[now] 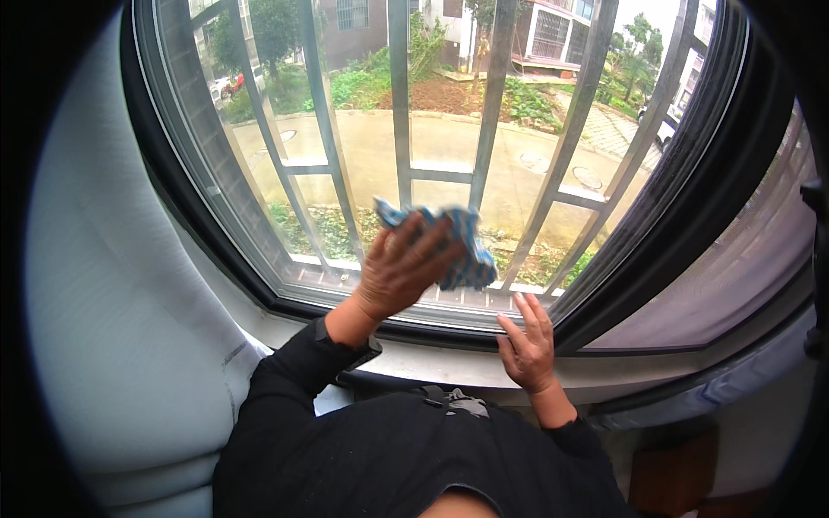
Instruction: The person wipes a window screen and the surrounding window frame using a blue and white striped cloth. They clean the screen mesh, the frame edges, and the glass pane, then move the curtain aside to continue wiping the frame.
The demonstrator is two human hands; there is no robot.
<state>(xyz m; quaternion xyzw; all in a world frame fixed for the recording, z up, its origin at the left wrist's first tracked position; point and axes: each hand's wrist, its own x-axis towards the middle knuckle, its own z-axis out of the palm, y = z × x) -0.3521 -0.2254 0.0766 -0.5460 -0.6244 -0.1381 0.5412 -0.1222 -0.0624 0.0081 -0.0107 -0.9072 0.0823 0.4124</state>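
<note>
My left hand (401,269) presses a crumpled blue-and-white cloth (471,262) flat against the lower middle of a window pane (447,139). Cloth and fingers look slightly blurred, and the cloth sticks out past the fingertips on both sides. Lower and to the right, my right hand (530,346) holds nothing. Its fingers are spread and raised near the bottom corner of the black window frame (447,333); whether they touch it I cannot tell.
Metal security bars (399,103) stand outside the glass. Below the frame runs a white sill (440,366). A pale curtain (123,291) hangs at left, and a mesh screen (706,291) covers the right side. Outside lies a paved lane (363,146) with plants.
</note>
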